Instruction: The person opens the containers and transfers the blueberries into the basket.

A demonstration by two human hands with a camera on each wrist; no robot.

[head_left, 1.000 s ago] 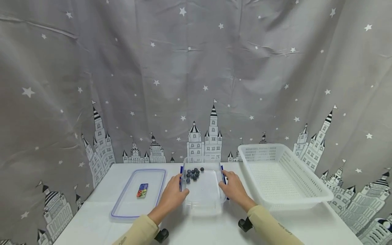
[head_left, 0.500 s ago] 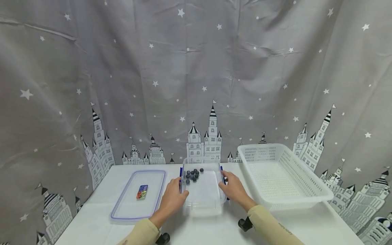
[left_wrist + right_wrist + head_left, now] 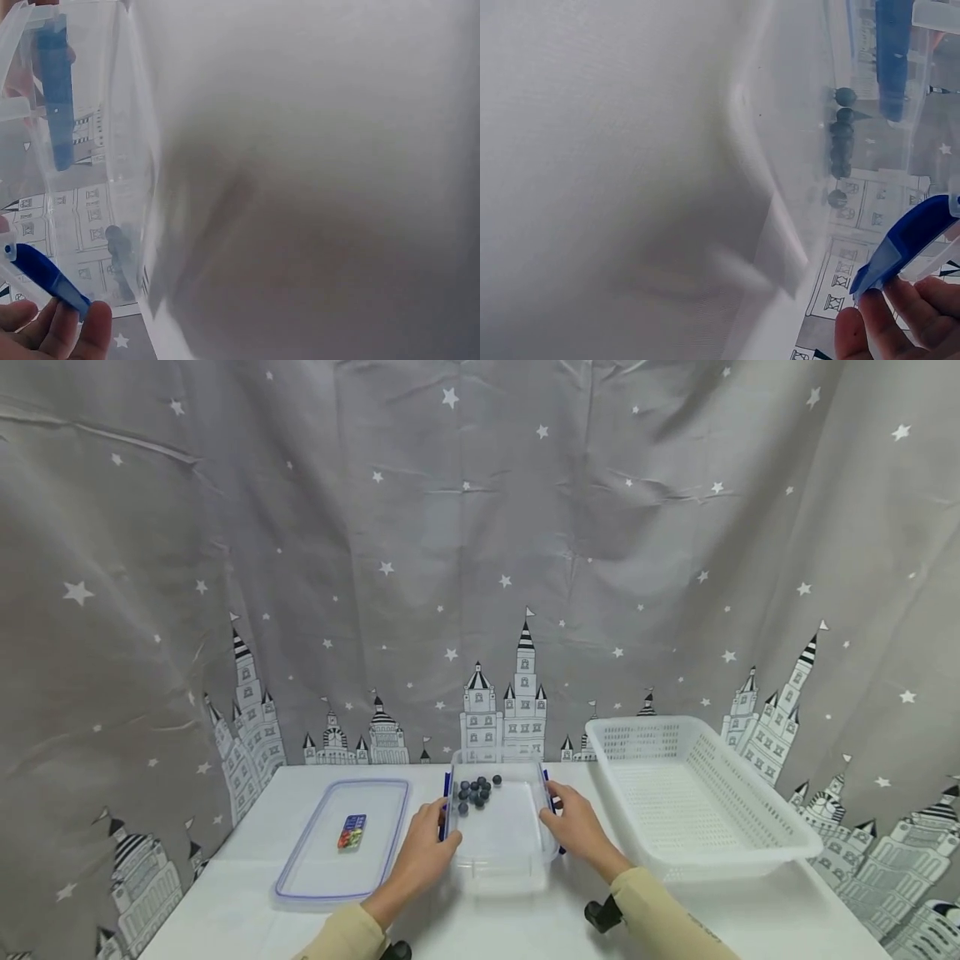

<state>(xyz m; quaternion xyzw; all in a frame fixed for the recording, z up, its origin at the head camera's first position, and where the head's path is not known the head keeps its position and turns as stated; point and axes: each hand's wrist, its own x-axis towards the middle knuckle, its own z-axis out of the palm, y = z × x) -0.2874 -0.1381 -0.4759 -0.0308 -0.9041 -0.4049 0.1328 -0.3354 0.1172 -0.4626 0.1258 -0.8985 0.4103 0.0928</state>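
Observation:
A clear, rectangular plastic food container (image 3: 517, 843) sits on the white table in the middle of the head view. Several blueberries (image 3: 474, 793) are gathered in its back left part. On its left side, my left hand (image 3: 420, 852) grips it, thumb at the rim, and in the left wrist view the fingers touch a folded-out blue latch (image 3: 49, 274). My right hand (image 3: 581, 827) holds the opposite side. The right wrist view has its fingertips against the other blue latch (image 3: 911, 236). Both thumbs are outside the wrist views or partly hidden.
To the left lies a clear lid (image 3: 318, 872) with a blue seal and a colourful label (image 3: 351, 832). A white perforated basket (image 3: 697, 814) stands at the right, overhanging the table's right edge. Behind the table hangs a grey curtain (image 3: 480, 552).
The left fingers have slid slightly toward the near end of the container's left side. The right hand, container and blueberries stay put; the head view shifts a little.

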